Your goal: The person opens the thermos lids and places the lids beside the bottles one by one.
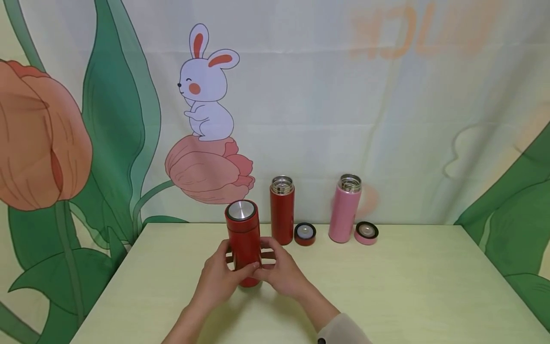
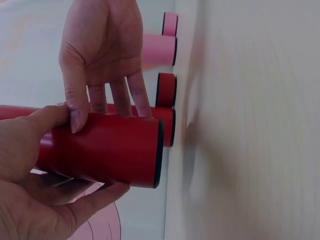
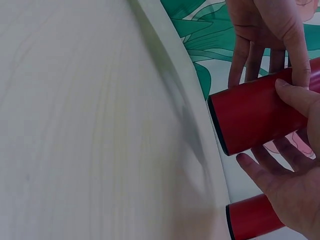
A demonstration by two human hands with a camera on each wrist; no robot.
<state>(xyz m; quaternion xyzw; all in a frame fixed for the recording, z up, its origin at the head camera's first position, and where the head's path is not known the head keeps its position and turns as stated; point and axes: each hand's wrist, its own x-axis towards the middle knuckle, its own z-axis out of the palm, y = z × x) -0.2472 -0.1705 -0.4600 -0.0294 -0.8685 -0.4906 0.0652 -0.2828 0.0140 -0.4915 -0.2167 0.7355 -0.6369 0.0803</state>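
Observation:
A red thermos bottle [image 1: 245, 243] with a silver-topped lid [image 1: 241, 210] is upright between both hands. My left hand [image 1: 216, 278] grips it from the left, thumb across the front. From the other side my right hand [image 1: 284, 272] holds it, its thumb beside the left one. The black-edged base [image 2: 159, 154] appears raised off the table in the left wrist view. In the right wrist view, the right hand's fingers [image 3: 250, 170] curve round the bottle's underside in that picture.
Behind stand an uncapped red bottle [image 1: 282, 217] and an uncapped pink bottle [image 1: 345, 212]. Beside them lie a red lid [image 1: 305, 234] and a pink lid [image 1: 366, 233], both upside down. A printed curtain [image 1: 301, 95] hangs along the back edge of the pale table [image 1: 408, 286].

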